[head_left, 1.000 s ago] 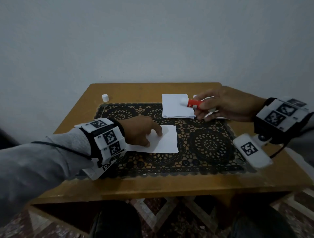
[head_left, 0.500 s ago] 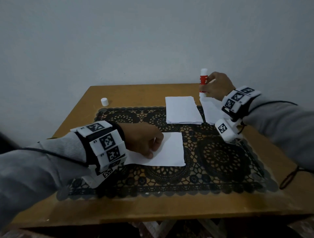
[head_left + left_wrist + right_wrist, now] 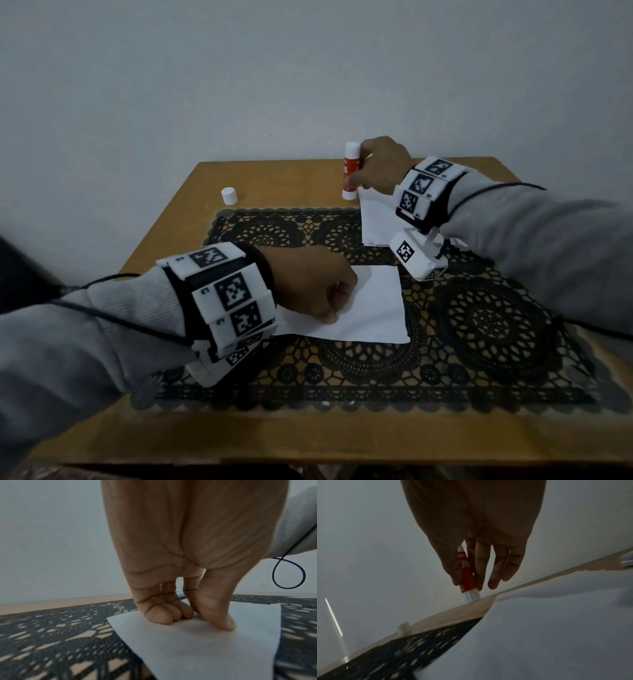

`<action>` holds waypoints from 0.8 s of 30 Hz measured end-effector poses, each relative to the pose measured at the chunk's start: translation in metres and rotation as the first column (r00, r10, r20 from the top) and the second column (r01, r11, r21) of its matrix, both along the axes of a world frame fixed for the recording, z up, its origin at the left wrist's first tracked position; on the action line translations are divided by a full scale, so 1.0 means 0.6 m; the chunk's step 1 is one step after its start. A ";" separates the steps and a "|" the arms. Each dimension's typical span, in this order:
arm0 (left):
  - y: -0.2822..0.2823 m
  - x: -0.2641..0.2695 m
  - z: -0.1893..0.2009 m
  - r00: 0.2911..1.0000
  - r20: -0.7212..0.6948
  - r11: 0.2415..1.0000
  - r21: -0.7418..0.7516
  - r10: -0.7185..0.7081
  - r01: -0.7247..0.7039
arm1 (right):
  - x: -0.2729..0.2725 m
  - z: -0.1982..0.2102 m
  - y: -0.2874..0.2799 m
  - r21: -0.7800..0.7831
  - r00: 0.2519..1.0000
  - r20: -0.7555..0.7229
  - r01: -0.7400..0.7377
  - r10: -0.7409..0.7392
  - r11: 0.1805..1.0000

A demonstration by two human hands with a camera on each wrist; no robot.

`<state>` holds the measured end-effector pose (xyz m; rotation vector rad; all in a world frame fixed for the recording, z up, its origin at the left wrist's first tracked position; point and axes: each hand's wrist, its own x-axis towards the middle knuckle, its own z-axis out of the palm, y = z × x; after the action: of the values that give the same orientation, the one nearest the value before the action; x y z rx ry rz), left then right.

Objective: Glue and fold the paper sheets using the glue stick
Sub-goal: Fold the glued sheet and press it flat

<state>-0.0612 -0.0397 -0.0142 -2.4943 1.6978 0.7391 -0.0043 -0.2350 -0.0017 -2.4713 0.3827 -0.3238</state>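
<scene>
A red and white glue stick stands upright on the wooden table near its far edge. My right hand grips its barrel between thumb and fingers. The right wrist view shows the glue stick with its white base on the table. A single white sheet lies on the black lace mat. My left hand rests on the sheet's left part with curled fingers. In the left wrist view the curled fingers and thumb tip press on the sheet.
A stack of white sheets lies at the mat's far right, partly under my right wrist. The small white cap stands alone at the table's far left. A pale wall rises right behind the table.
My right hand carried the glue stick from above the paper stack to the table's far edge and stood it upright. My left hand's fingers curled in on the sheet.
</scene>
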 end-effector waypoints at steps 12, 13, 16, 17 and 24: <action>0.006 -0.004 -0.005 1.000 0.013 0.999 -0.049 -0.023 0.023 | 0.022 -0.018 0.011 -0.097 0.995 -0.100 -0.018 0.008 0.995; 0.007 -0.004 -0.005 1.000 0.017 0.998 -0.050 -0.026 0.027 | 0.024 -0.019 0.010 -0.106 0.994 -0.106 -0.017 0.005 0.994; 0.007 -0.004 -0.006 0.999 0.018 0.998 -0.054 -0.028 0.029 | 0.027 -0.018 0.010 -0.123 0.994 -0.113 -0.012 -0.002 0.992; 0.007 -0.004 -0.006 0.999 0.020 0.998 -0.054 -0.028 0.029 | 0.028 -0.018 0.010 -0.121 0.993 -0.115 -0.009 -0.005 0.993; 0.006 -0.003 -0.008 0.999 0.031 0.998 -0.050 -0.030 0.031 | 0.019 -0.011 0.006 -0.084 0.994 -0.104 0.023 -0.031 0.996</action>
<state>-0.0628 -0.0360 -0.0190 -2.4923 1.7620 0.6615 0.0070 -0.2315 -0.0084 -2.5731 0.4556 -0.2246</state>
